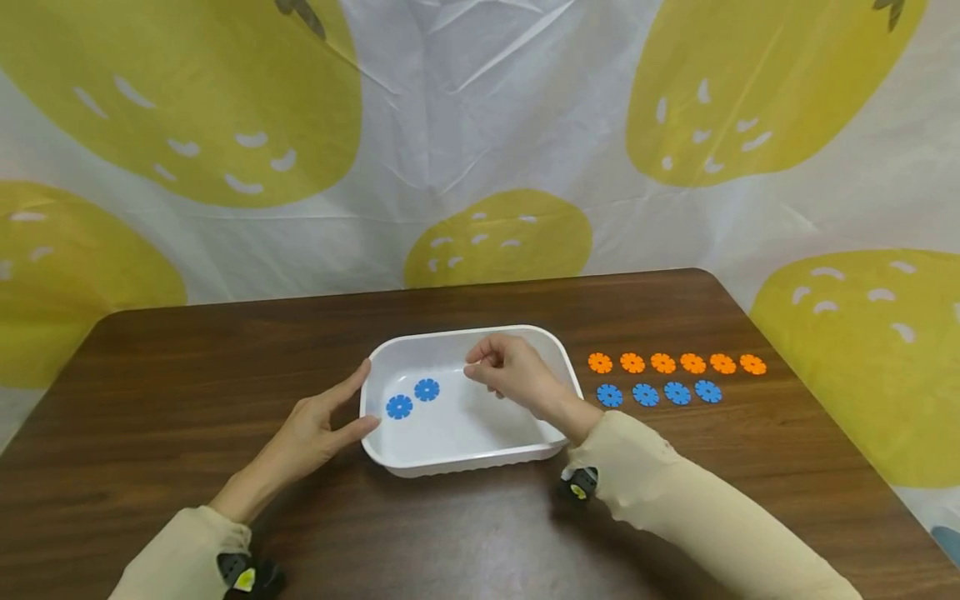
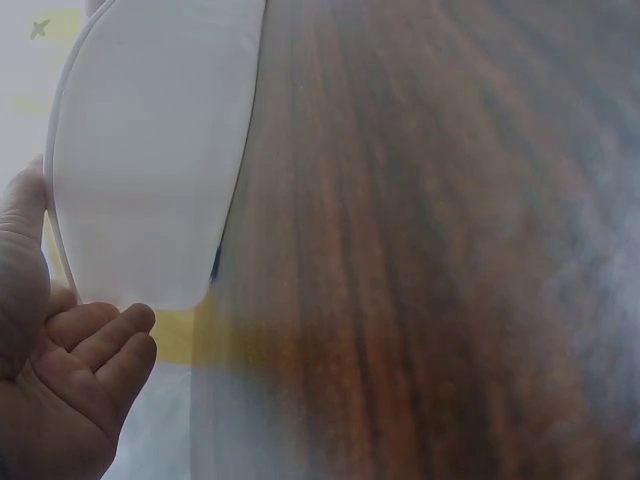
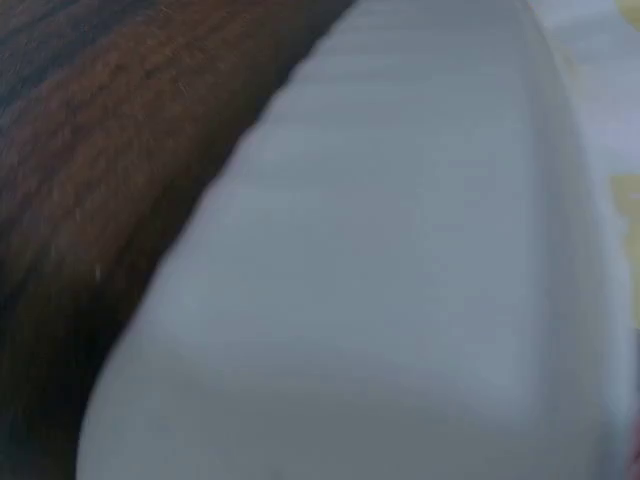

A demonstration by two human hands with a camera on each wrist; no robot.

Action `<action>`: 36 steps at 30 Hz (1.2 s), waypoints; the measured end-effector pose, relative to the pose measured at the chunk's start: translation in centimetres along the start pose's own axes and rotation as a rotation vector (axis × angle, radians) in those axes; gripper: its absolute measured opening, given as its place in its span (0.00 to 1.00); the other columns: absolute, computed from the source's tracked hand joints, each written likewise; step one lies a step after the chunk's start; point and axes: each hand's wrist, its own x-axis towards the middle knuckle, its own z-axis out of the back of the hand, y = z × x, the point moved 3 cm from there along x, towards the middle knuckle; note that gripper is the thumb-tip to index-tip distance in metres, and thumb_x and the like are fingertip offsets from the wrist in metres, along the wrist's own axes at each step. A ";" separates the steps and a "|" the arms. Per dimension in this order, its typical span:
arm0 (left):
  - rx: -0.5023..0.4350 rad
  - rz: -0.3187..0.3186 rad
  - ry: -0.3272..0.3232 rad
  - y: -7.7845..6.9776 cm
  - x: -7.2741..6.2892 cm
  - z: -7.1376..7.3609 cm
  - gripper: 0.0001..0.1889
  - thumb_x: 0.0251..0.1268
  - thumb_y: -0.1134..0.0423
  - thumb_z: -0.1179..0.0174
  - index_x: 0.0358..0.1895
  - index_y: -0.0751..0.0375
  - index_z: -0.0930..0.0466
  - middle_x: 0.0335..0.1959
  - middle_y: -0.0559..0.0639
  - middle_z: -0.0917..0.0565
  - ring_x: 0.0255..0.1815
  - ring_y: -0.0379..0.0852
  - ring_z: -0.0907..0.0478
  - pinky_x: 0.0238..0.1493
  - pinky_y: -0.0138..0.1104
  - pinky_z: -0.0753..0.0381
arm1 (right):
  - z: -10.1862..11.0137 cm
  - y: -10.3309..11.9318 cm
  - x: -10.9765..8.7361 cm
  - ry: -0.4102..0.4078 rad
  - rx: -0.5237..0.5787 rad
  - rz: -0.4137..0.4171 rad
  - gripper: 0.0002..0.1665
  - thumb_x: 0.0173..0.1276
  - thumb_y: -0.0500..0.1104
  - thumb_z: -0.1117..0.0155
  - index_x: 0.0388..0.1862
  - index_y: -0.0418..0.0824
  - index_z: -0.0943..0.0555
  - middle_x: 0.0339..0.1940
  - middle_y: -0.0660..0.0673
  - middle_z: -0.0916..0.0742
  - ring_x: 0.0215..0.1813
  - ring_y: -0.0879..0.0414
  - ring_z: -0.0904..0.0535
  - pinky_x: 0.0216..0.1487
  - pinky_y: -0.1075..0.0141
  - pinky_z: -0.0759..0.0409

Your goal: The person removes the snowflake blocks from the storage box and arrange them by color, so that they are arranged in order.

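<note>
My left hand [image 1: 318,421] holds the left end of a white plastic basin [image 1: 465,457], thumb and fingers spread at its rim. In the left wrist view, the fingers [image 2: 115,345] curl against the basin's end wall. Two blue notched discs [image 1: 399,407] lie on the basin's floor towards the left. Over the right half of the basin hovers my right hand [image 1: 517,375], fingers loosely bent, a small gap between thumb and index tips and nothing visible between them. The right wrist view shows the basin's outer wall [image 3: 380,240], with that hand out of frame.
Right of the basin, several orange notched discs [image 1: 663,363] form a row on the brown wooden table [image 1: 480,533]. Several blue discs [image 1: 677,393] are lined up in front of them. A white curtain with yellow fruit shapes [image 1: 498,237] hangs behind the table's far edge.
</note>
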 end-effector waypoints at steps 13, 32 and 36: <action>-0.004 0.004 0.005 -0.2 0.0 -0.1 0.38 0.62 0.55 0.38 0.72 0.62 0.44 0.70 0.59 0.39 0.68 0.60 0.38 0.62 0.51 0.34 | -4.0 -1.0 1.6 0.070 -0.128 -0.075 0.07 0.59 0.32 0.35 0.36 0.31 0.21 0.17 0.49 0.26 0.18 0.61 0.30 0.19 0.75 0.29; 0.002 -0.006 -0.007 0.0 0.1 0.0 0.38 0.61 0.56 0.38 0.72 0.61 0.43 0.70 0.60 0.38 0.68 0.61 0.37 0.62 0.52 0.33 | -5.4 -0.4 2.7 0.105 -0.192 -0.093 0.12 0.56 0.30 0.34 0.40 0.30 0.24 0.21 0.48 0.26 0.17 0.61 0.31 0.17 0.76 0.31; -0.003 -0.002 -0.002 -0.1 0.0 0.0 0.38 0.62 0.55 0.38 0.72 0.61 0.44 0.70 0.60 0.38 0.68 0.61 0.38 0.62 0.53 0.34 | -5.6 -0.4 2.9 0.101 -0.209 -0.092 0.13 0.56 0.31 0.34 0.40 0.31 0.24 0.22 0.48 0.26 0.16 0.61 0.31 0.17 0.75 0.32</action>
